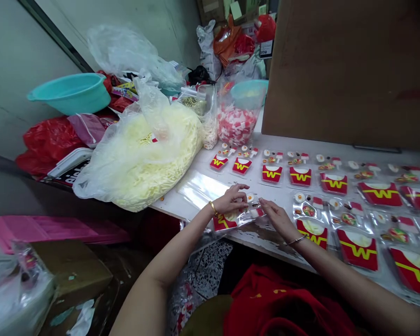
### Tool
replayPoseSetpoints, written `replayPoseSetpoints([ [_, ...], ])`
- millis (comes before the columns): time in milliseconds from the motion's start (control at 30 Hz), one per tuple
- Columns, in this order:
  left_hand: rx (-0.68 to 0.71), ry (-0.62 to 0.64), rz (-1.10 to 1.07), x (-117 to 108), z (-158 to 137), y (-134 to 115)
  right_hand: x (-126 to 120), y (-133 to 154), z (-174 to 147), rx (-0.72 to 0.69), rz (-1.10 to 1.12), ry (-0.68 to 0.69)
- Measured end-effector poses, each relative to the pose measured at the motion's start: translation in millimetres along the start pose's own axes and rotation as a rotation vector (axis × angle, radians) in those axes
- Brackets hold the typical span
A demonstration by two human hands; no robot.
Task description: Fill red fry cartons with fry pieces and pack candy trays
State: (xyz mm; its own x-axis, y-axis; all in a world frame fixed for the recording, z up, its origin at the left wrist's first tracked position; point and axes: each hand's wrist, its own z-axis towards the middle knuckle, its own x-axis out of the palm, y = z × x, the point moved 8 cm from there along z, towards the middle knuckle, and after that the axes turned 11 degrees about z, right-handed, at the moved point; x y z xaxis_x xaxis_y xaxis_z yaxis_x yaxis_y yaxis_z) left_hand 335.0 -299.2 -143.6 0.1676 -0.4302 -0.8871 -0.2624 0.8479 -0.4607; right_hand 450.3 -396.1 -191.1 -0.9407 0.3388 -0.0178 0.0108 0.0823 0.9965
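At the table's front edge lies a clear plastic blister pack with a red piece marked by a yellow zigzag and small toy food pieces. My left hand, with a gold bangle at the wrist, reaches over the pack from the left. Its fingers are apart and some rest on the plastic; the thumb is hidden. My right hand pinches the pack's right edge between thumb and fingers. Flat clear plastic sleeves lie just beyond my left forearm. Similar filled packs stand in rows to the right.
A large bag of pale yellow pieces fills the table's left side. Behind are a bag of red-and-white pieces and a turquoise basin. A big cardboard sheet stands at the back right. Below left is a cardboard box.
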Motion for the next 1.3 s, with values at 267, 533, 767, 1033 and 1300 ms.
replayPoseSetpoints([
  [267,0.027,-0.022,-0.236,5,31,-18,14,22,-10,-0.044,0.008,0.149],
  [533,-0.151,-0.084,-0.549,6,48,-26,-24,60,0,-0.276,-0.330,-0.075],
  [767,-0.289,-0.496,-0.549,-15,85,-39,-62,29,-21,0.127,0.333,-0.105],
  [1033,-0.309,-0.402,-0.524,-28,77,-60,-310,103,-119,0.056,0.062,-0.658],
  [1300,-0.443,-0.250,-0.570,-12,36,-28,-449,75,-170,0.240,-0.512,-0.795],
])
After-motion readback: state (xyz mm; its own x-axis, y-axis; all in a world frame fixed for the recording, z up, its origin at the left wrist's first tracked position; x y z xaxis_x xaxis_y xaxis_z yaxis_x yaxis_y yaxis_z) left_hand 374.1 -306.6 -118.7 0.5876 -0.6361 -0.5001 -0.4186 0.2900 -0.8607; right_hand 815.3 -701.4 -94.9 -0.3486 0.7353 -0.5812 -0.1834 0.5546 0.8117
